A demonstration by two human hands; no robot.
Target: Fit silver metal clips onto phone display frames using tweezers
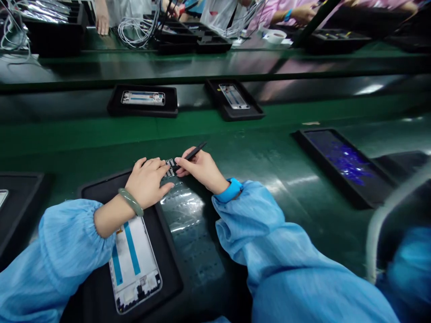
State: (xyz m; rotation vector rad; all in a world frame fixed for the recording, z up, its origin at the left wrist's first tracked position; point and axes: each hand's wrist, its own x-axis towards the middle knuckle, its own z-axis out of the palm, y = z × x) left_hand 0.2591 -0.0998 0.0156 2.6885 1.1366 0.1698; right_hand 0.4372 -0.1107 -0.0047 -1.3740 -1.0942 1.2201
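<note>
My left hand, with a green bangle at the wrist, rests fingers-down on a clear sheet of small dark parts and presses its top edge. My right hand, with a blue wrist strap, pinches black tweezers whose tip meets the small parts by my left fingertips. Under my left forearm a black tray holds a white phone frame with blue strips.
Two black trays with phone frames lie on the green belt beyond. A dark tray with blue reflections sits at right, another tray at left. Other people's hands, cables and trays line the far bench.
</note>
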